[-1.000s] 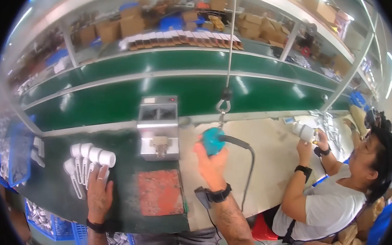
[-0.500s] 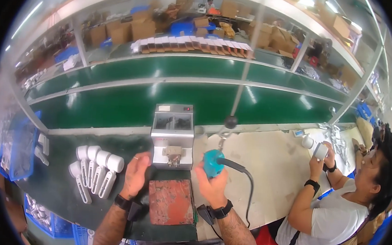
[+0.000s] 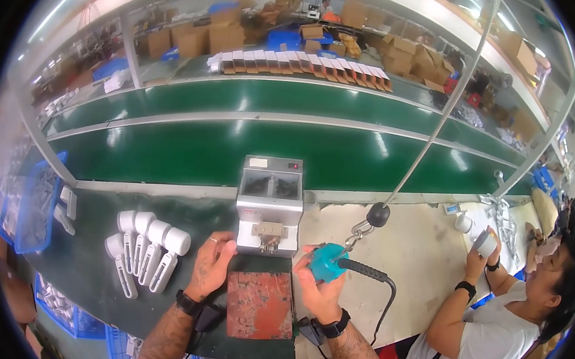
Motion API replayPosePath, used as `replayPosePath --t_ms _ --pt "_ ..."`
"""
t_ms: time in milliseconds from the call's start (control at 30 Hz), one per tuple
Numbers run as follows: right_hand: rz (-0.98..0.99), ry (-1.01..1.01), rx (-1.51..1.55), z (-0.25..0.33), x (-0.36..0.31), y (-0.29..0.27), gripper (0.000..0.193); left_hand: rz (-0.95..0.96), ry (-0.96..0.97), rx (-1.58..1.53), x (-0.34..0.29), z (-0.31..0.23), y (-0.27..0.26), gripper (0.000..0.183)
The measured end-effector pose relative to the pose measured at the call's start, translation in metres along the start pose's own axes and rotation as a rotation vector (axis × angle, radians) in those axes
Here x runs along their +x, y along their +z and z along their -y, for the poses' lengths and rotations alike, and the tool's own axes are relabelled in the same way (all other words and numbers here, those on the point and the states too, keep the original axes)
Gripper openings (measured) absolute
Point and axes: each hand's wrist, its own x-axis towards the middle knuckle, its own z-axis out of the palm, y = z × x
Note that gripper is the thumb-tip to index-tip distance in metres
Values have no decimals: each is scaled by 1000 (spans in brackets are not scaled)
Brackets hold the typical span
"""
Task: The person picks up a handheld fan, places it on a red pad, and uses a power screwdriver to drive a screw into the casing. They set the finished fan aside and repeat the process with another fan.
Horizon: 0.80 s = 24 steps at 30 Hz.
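Note:
My right hand point(image 3: 320, 297) is wrapped round a teal electric screwdriver point(image 3: 328, 262), which hangs from a wire by a metal hook and has a black cord. Its tip is hidden below my hand. My left hand point(image 3: 211, 267) is beside the front left of a grey screw feeder point(image 3: 270, 208), fingers a little apart, with nothing visible in them. Between my wrists a worn red pad point(image 3: 260, 305) lies on the bench. Several white devices with round heads and long slotted handles point(image 3: 145, 246) lie in a row left of my left hand.
A blue crate point(image 3: 39, 207) of white parts stands at the bench's left end; more blue crates point(image 3: 72, 308) sit below. Behind the bench runs a green conveyor point(image 3: 171, 149). At right a co-worker point(image 3: 476, 323) holds a white round part point(image 3: 485, 243).
The view has shifted, so the bench things sit a little further right. My right hand still grips the screwdriver, and the hanging wire now slants more to the right. My left hand stays by the feeder.

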Motion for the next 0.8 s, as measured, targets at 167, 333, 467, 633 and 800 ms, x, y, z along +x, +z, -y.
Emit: replayPosePath --t_ms 167,333,467,633,800 --pt "-6 -8 -6 0 0 0 44 -12 13 6 -1 0 -1 35" --pt "-3 -29 -24 -4 0 -1 43 -20 23 39 -1 -3 1 35" --pt "-44 -10 -14 -4 -5 -8 37 -17 64 47 0 -14 11 34" --pt "-7 -138 -297 -10 -1 2 41 -55 23 28 -5 -15 -2 31" --pt "8 -97 -155 -4 0 -5 44 -41 46 5 0 -9 10 33"
